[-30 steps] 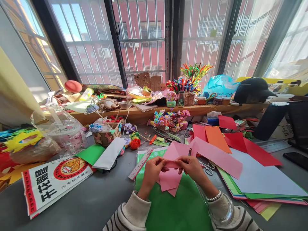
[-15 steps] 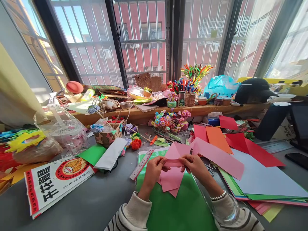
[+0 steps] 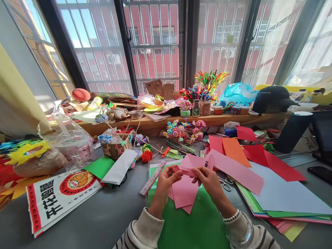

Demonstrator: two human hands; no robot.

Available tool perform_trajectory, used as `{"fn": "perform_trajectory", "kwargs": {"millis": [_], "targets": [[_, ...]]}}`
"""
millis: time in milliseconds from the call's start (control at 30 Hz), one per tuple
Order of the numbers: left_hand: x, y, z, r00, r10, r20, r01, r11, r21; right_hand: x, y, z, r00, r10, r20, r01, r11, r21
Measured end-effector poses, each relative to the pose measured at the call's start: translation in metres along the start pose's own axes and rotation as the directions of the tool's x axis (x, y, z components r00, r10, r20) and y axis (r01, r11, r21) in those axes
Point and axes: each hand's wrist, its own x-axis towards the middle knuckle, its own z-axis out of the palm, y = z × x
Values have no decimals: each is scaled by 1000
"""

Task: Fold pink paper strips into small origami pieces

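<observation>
Both hands pinch a small folded piece of pink paper [image 3: 187, 168] held just above the green mat. My left hand [image 3: 166, 180] grips its left end, thumb on top. The fingers of my right hand [image 3: 207, 178] are closed on the right end. Below them, loose pink paper pieces [image 3: 184, 193] overlap on the green mat [image 3: 192, 230]. To the left of my left hand lies a white patterned ruler [image 3: 153, 178]. Scissors [image 3: 226, 184] rest on the table just right of my right hand, partly hidden by it.
Coloured paper sheets [image 3: 290, 188] are stacked on the right, beside a long pink strip [image 3: 241, 173]. A printed paper bag [image 3: 64, 197] lies on the left. Behind stand bead flowers [image 3: 178, 130], a woven basket [image 3: 116, 148] and a dark bottle [image 3: 293, 133].
My left hand has turned and tilted the pink strip, whose left end now folds up at the fingers. My right hand has shifted slightly right, and more of the scissors shows.
</observation>
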Motion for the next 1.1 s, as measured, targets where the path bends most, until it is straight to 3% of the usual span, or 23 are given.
{"fn": "perform_trajectory", "kwargs": {"millis": [267, 467, 667, 900, 1100], "targets": [[2, -3, -1, 996, 38, -81, -47, 991, -121, -7, -7, 10, 971, 14, 237, -11, 1000, -16], [-3, -2, 3, 996, 72, 52, -72, 997, -15, -7, -9, 11, 961, -13, 277, 33, 997, -69], [-3, -1, 4, 993, 119, -30, -119, 993, -1, -8, -10, 13, 918, 0, 397, 50, 992, -113], [-5, -1, 2, 991, 101, 93, -101, 995, -13, -7, -12, 8, 960, 5, 279, 17, 997, -74], [-6, 0, 3, 990, 69, 123, -67, 997, -24, -8, -13, 8, 972, -16, 233, 31, 998, -61]]}}
